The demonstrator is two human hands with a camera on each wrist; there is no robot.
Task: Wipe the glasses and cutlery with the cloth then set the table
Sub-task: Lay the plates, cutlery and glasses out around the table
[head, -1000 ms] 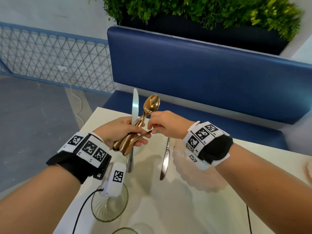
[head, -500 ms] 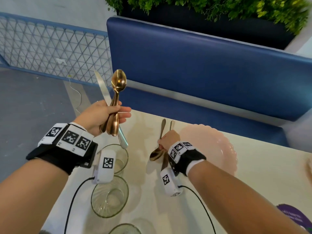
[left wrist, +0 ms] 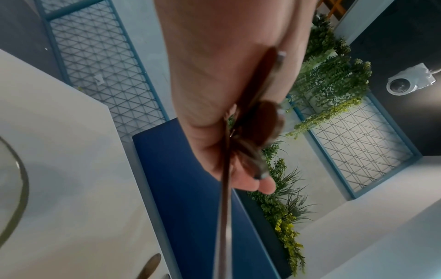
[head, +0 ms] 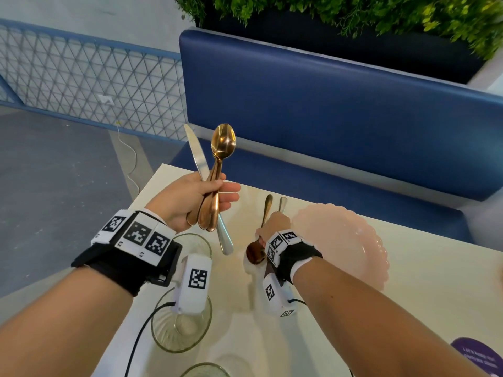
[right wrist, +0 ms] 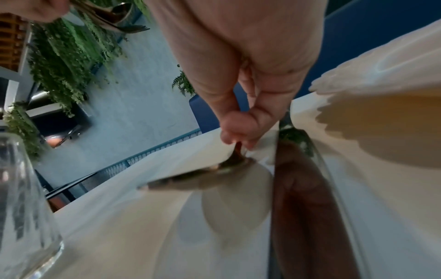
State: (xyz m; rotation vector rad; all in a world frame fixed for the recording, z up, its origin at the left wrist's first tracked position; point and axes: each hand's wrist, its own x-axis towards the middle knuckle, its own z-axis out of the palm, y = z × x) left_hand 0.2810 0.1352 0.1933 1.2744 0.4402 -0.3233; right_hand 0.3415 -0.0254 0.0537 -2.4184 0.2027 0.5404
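So the whole thing hinges on one gold spoon [head: 258, 240] being pinched by the right hand [head: 273, 223] low over the surface [head: 422, 281]. Its long axis runs away from the body, handle pointing toward the blue bench [head: 326, 104], bowl toward the wrist. It's lined up parallel to the silver knife [right wrist: 310, 188] already laid flat, just beside it on the side away from the pink plate [head: 353, 240]. In the right wrist view the thumb and fingertips [right wrist: 235, 132] are seen pressed together on the neck just above the bowl, and the bowl looks to be hovering just off the surface or barely touching; which one can't be told.

The right hand is clearly the nearer one to that place setting, wrist bent down, palm facing the surface.

The left hand [head: 190, 202] is held up well apart, fingers curled round the leftover cutlery bundle [head: 215, 186]: a silver knife and a few gold pieces, tips up.

Glasses [head: 182, 322] are standing near the left forearm. Probably only a small drop and release is needed here, keeping it parallel.
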